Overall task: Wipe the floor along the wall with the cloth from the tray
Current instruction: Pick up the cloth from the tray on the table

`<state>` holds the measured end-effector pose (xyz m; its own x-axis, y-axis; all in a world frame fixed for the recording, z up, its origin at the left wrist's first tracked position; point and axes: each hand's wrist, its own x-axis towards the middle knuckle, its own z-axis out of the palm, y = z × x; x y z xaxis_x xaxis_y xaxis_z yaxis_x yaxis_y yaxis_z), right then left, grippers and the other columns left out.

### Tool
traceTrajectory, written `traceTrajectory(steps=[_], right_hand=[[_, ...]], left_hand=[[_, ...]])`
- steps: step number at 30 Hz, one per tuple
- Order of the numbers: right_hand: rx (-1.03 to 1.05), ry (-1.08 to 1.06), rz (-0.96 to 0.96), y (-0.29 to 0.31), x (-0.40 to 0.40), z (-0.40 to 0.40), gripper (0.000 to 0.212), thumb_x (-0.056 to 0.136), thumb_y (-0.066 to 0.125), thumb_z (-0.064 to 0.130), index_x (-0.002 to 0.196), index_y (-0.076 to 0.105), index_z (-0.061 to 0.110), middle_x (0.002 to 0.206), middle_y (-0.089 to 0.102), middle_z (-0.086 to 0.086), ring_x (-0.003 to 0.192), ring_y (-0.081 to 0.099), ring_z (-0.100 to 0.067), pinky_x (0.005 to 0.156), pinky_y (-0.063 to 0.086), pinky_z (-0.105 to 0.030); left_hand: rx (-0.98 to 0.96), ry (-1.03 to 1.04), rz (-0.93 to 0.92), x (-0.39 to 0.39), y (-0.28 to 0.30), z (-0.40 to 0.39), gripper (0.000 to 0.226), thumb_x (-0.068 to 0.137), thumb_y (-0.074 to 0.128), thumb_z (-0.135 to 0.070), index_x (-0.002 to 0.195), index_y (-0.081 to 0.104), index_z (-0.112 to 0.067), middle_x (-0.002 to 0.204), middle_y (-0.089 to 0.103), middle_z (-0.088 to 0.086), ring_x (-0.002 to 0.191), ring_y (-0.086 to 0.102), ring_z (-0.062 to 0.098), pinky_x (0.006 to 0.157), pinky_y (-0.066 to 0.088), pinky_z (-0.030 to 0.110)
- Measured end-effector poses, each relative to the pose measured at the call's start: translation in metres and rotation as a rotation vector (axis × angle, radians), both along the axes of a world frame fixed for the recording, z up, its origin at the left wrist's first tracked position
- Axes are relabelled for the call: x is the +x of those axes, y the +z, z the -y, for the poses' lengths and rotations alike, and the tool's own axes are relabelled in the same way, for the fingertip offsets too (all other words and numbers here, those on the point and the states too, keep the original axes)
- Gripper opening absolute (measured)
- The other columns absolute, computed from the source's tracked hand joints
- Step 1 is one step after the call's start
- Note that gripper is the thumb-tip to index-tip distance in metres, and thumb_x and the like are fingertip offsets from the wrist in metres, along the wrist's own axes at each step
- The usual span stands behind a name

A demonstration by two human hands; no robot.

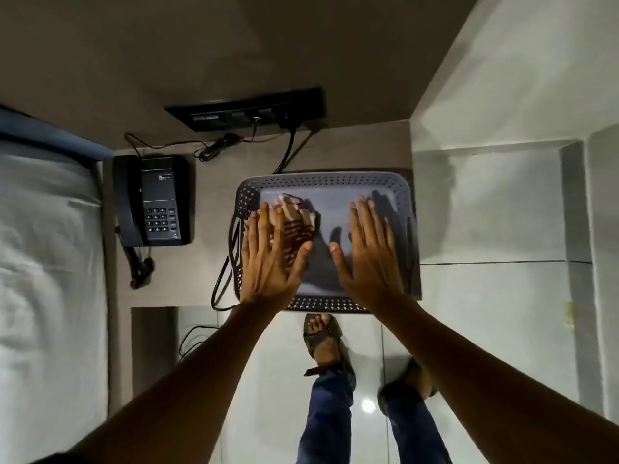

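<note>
Now fingers of left hand spread wide, flat over cloth, holding nothing; right hand same, splayed, empty. Cloth lies crumpled at 9 o'clock in tray on desk. Phone at tray's 9 o'clock, apart.

Legible markings: black corded desk telephone only.
The black plastic desk telephone carries a small white brand label above its keypad, too blurred to read; the keypad buttons show white digits, with 1, 2, 3 just discernible on the top row.
</note>
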<state>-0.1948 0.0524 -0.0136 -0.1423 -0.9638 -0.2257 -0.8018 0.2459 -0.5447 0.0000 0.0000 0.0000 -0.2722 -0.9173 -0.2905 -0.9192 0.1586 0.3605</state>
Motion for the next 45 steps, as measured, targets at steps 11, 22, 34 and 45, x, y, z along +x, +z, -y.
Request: traceTrajectory(steps=[11, 22, 34, 45], right_hand=[[-0.063, -0.001, -0.284, -0.089, 0.012, 0.011, 0.087, 0.115, 0.036, 0.062, 0.177, 0.022, 0.003, 0.187, 0.015, -0.019, 0.174, 0.016, -0.035, 0.141, 0.013, -0.059], [-0.145, -0.034, -0.282, -0.097, 0.017, 0.008, 0.087, 0.115, 0.042, 0.059, 0.177, 0.019, 0.002, 0.188, 0.012, -0.017, 0.175, 0.011, -0.032, 0.142, 0.015, -0.055], [-0.006, -0.06, -0.03, -0.048, 0.017, 0.019, 0.085, 0.113, 0.055, 0.043, 0.175, 0.019, -0.003, 0.185, 0.012, -0.022, 0.174, 0.014, -0.038, 0.142, 0.015, -0.053], [-0.235, -0.4, 0.351, 0.053, -0.027, -0.096, 0.068, 0.118, 0.053, 0.021, 0.173, 0.014, 0.017, 0.185, 0.02, -0.006, 0.172, 0.022, -0.022, 0.137, 0.031, -0.04]], left_hand=[[-0.128, -0.169, 0.153, 0.018, -0.09, 0.02, 0.091, 0.104, 0.034, -0.069, 0.171, -0.003, -0.019, 0.181, -0.006, 0.012, 0.167, -0.01, 0.03, 0.133, -0.018, 0.046], [-0.113, -0.106, 0.078, 0.016, -0.095, 0.02, 0.064, 0.112, 0.023, -0.047, 0.17, 0.018, -0.02, 0.181, 0.009, 0.009, 0.168, 0.0, 0.024, 0.136, -0.009, 0.043], [0.06, 0.303, -0.306, -0.013, -0.042, 0.02, 0.061, 0.107, 0.053, -0.025, 0.162, 0.036, -0.009, 0.168, 0.043, 0.016, 0.161, 0.03, 0.031, 0.131, 0.031, 0.055], [0.104, 0.517, -0.788, -0.127, 0.055, -0.081, 0.031, 0.112, 0.039, -0.033, 0.123, 0.059, -0.013, 0.091, 0.068, 0.005, 0.073, 0.069, 0.01, 0.06, 0.056, 0.021]])
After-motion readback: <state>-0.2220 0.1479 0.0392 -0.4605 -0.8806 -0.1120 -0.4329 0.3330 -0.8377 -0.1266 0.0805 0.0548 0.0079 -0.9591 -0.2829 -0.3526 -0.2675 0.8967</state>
